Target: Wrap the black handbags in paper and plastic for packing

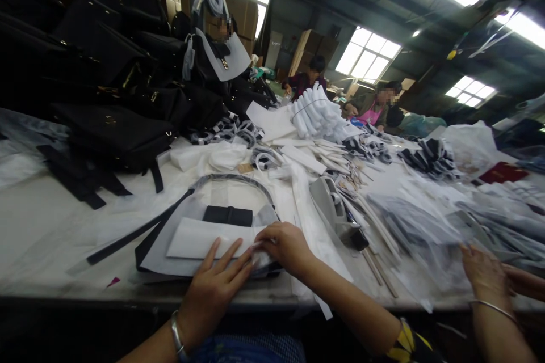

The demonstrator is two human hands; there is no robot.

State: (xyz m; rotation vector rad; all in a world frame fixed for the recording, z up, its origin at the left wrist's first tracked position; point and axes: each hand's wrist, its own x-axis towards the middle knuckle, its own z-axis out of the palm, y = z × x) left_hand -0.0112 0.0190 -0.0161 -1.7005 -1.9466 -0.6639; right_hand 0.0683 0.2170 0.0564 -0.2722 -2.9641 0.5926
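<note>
A black handbag [147,249] lies flat in front of me, its front covered by greyish-white wrapping and its wrapped handle [230,177] arched away from me. On top of it rests a folded white sheet [200,238], just below a black strap piece [228,215]. My left hand [223,272], a silver bangle at its wrist, presses on the sheet with fingers spread. At the sheet's right end, my right hand [286,245] has its fingertips pinched together over a whitish bit, too blurred to name. A long black strap [128,236] trails off to the left.
Black handbags [114,130] are piled at the left. To the right stand a grey tape dispenser [330,207], thin sticks and plastic bags [409,232]. A co-worker's hands [487,272] work close by at the right. White rolls [317,113] and other people are farther back.
</note>
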